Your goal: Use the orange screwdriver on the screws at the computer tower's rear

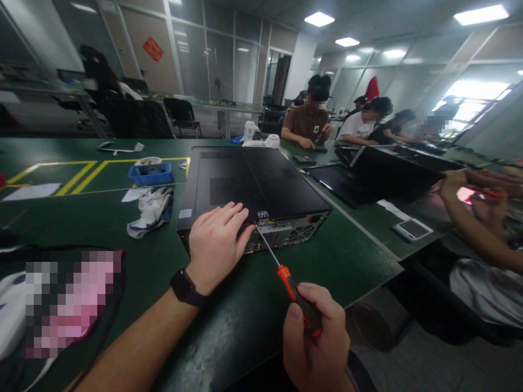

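A black desktop computer case (261, 174) lies on its side on the green table, its rear panel with a fan grille (301, 233) turned toward me. My left hand (218, 239), a dark watch (186, 286) on its wrist, lies with fingers stretched flat on the case's rear edge, thumb at the edge near the screwdriver tip. In my right hand (316, 337) is a screwdriver (292, 286) with an orange and dark handle, gripped between thumb and fingers. Its shaft slants up to the rear edge of the case. Whether the tip sits in a screw is too small to tell.
Left of the case lie work gloves (150, 211) and a blue bin (150, 174) with small parts. A pink item (81, 305) is near left. On the right are a black panel (339, 182), a phone-like device (412, 230) and another person's arms (469, 218). Several people sit farther back.
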A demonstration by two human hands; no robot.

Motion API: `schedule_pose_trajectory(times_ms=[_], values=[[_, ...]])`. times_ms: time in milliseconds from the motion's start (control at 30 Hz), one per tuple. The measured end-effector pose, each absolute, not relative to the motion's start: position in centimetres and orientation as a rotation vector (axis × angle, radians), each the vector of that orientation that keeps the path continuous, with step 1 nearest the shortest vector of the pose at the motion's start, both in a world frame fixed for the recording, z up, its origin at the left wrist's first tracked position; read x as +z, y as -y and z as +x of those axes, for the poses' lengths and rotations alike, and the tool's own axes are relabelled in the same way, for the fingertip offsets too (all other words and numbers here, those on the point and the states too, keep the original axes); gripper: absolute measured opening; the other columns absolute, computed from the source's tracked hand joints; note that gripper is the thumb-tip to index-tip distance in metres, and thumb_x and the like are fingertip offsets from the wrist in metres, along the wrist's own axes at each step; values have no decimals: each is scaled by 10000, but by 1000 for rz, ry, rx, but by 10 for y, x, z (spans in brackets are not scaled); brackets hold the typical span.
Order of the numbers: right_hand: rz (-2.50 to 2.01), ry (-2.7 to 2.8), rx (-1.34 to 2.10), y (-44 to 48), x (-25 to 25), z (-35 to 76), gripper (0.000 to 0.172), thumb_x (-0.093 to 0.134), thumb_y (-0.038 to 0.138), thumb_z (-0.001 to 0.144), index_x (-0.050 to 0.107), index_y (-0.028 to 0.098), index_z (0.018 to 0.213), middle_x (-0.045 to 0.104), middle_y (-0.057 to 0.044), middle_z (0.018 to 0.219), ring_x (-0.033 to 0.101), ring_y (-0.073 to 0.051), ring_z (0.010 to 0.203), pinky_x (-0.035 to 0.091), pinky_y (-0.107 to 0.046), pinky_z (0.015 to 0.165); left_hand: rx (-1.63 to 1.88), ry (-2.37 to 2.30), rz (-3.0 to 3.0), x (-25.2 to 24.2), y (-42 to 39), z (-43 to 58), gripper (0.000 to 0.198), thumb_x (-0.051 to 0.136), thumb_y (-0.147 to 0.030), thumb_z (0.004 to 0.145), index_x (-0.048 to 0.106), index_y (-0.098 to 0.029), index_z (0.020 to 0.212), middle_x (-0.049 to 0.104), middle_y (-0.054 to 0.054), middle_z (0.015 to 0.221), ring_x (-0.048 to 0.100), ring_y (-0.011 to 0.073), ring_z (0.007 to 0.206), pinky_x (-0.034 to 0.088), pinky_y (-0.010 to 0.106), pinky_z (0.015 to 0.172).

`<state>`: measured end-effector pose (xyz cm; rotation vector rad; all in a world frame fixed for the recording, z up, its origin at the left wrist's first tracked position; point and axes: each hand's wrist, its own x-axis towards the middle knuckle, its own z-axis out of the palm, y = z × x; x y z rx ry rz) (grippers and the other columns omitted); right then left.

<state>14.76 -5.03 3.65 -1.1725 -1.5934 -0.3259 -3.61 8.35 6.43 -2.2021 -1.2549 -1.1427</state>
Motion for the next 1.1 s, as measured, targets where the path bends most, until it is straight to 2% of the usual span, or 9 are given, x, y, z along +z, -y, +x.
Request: schedule_pose_trajectory(times_ms=[133, 233, 333, 500, 633, 767, 967, 1100], values=[[-1291, 1588, -332, 51, 34, 149, 185, 554, 240, 1037, 616, 184, 1203, 754, -36, 908, 728, -136, 670, 632, -244, 642, -1150, 1260, -2206, 64, -83, -36, 250, 668, -320, 1004, 764, -190, 1194, 802, 119, 1300, 759, 322, 1221, 599, 521, 1015], [-1256, 1585, -294, 52, 35, 149, 237, 564, 260, 1023, 597, 173, 1241, 752, -60, 949, 748, -160, 722, 646, -271, 659, -1148, 1266, -2211, 64, -83, -36, 253, 663, -320, 1006, 765, -192, 1199, 802, 118, 1300, 758, 325, 1223, 598, 523, 1018], [-1177, 1596, -310, 50, 37, 148, 217, 592, 219, 985, 602, 180, 1198, 741, -62, 947, 764, -181, 795, 655, -285, 693, -1152, 1275, -2217, 65, -83, -36, 249, 657, -322, 1011, 765, -201, 1200, 801, 117, 1302, 755, 322, 1230, 596, 521, 1020], [-1263, 1594, -342, 50, 38, 149, 174, 570, 211, 1018, 629, 193, 1181, 766, -42, 917, 761, -160, 715, 649, -262, 668, -1152, 1282, -2228, 65, -83, -36, 256, 660, -322, 1008, 767, -201, 1207, 797, 123, 1310, 750, 322, 1241, 590, 521, 1029], [-1216, 1614, -254, 50, 40, 148, 202, 571, 235, 1004, 610, 179, 1194, 749, -49, 918, 755, -160, 724, 642, -261, 648, -1144, 1269, -2217, 65, -83, -36, 259, 665, -326, 1005, 768, -194, 1203, 798, 122, 1308, 757, 325, 1224, 591, 515, 1027], [-1207, 1602, -330, 49, 40, 147, 176, 583, 203, 990, 609, 191, 1164, 753, -45, 915, 766, -167, 746, 654, -272, 672, -1148, 1254, -2208, 64, -84, -36, 258, 668, -322, 1006, 763, -176, 1196, 800, 122, 1305, 759, 321, 1219, 593, 508, 1020], [-1305, 1589, -348, 51, 37, 147, 191, 542, 277, 1044, 615, 187, 1196, 764, -52, 910, 756, -164, 685, 647, -273, 630, -1152, 1268, -2222, 64, -84, -36, 260, 670, -334, 1006, 762, -200, 1209, 799, 114, 1308, 757, 323, 1224, 592, 524, 1024], [-1192, 1565, -291, 49, 38, 146, 233, 564, 242, 999, 585, 177, 1223, 732, -70, 960, 765, -190, 794, 654, -299, 673, -1147, 1261, -2220, 64, -84, -37, 266, 663, -333, 1010, 757, -181, 1206, 798, 122, 1309, 757, 318, 1224, 592, 521, 1026]])
